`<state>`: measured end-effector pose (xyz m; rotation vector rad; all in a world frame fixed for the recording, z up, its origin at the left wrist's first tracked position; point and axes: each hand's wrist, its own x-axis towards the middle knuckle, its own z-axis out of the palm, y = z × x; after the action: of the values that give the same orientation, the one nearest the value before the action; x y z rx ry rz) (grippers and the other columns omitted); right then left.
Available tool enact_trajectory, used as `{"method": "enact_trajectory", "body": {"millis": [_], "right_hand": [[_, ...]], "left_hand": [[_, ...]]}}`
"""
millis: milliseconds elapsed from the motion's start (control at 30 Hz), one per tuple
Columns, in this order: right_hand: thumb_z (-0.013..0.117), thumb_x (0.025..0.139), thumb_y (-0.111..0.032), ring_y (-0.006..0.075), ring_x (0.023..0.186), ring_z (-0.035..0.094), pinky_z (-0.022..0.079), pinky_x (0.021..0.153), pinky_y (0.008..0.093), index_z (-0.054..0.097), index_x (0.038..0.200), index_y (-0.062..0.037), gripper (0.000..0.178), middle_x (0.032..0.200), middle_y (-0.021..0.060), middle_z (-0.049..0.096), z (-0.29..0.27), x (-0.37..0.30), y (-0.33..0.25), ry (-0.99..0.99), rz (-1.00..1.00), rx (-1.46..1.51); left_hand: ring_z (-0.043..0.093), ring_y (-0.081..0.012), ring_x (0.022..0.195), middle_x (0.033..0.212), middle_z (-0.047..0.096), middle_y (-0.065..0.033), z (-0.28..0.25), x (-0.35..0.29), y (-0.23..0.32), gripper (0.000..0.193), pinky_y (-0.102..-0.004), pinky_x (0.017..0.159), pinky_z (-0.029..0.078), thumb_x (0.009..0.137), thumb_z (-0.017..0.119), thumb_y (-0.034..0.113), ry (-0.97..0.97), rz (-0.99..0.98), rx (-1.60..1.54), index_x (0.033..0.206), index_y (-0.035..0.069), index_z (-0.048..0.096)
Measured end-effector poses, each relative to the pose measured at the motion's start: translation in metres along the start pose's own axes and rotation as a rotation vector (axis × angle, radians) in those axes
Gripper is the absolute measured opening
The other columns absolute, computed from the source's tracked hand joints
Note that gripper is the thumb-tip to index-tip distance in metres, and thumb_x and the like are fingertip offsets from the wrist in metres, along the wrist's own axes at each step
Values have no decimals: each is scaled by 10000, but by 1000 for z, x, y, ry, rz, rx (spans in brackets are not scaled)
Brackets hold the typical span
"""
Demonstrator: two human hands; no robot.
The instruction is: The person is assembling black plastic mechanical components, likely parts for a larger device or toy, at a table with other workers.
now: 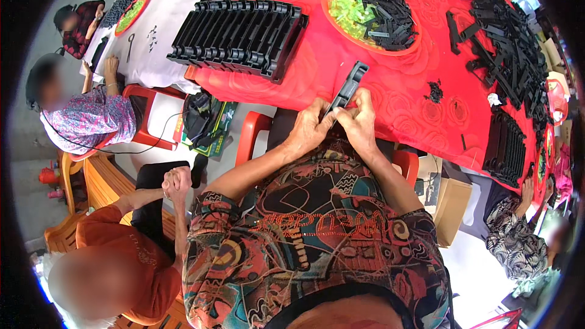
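Note:
Both my hands grip one long black plastic piece [351,88] over the near edge of the red table. My left hand [311,127] pinches its near end from the left, fingers closed. From the other side my right hand [359,120] presses with the thumb, its fingers wrapped round the same end. The far end of the piece sticks up and away, with a rounded recess near its tip. Whatever lies between my fingertips is hidden. Beyond the hands a round orange tray [329,15] holds yellow-green clear pieces [348,9] and small black parts [390,15].
A row of similar black pieces [237,36] stands left on the red tablecloth [402,97]. Black parts [506,55] heap up at right, near another row [507,149]. A small black pile [434,91] lies nearer. People sit at left and right; a cardboard box [452,207] stands below.

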<state>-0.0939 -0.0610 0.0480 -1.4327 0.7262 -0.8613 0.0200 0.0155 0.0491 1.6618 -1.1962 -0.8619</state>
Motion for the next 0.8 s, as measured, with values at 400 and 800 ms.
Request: {"method": "enact_trajectory", "body": {"millis": [400, 800], "right_hand": [[533, 740, 2, 110, 454, 518, 427, 385, 249, 389, 940, 2, 246, 733, 103, 552, 10, -6, -6, 84, 22, -57], [569, 706, -97, 89, 583, 516, 426, 532, 281, 562, 765, 15, 127, 624, 62, 576, -13, 19, -6, 21, 64, -370]], "left_hand": [[511, -94, 546, 613, 524, -52, 16, -1, -6, 170, -250, 479, 420, 876, 492, 144, 34, -3, -342, 825, -1, 419], [541, -326, 543, 580, 504, -182, 20, 2, -17, 235, -397, 511, 400, 857, 518, 198, 113, 11, -53, 809, -20, 446]]}}
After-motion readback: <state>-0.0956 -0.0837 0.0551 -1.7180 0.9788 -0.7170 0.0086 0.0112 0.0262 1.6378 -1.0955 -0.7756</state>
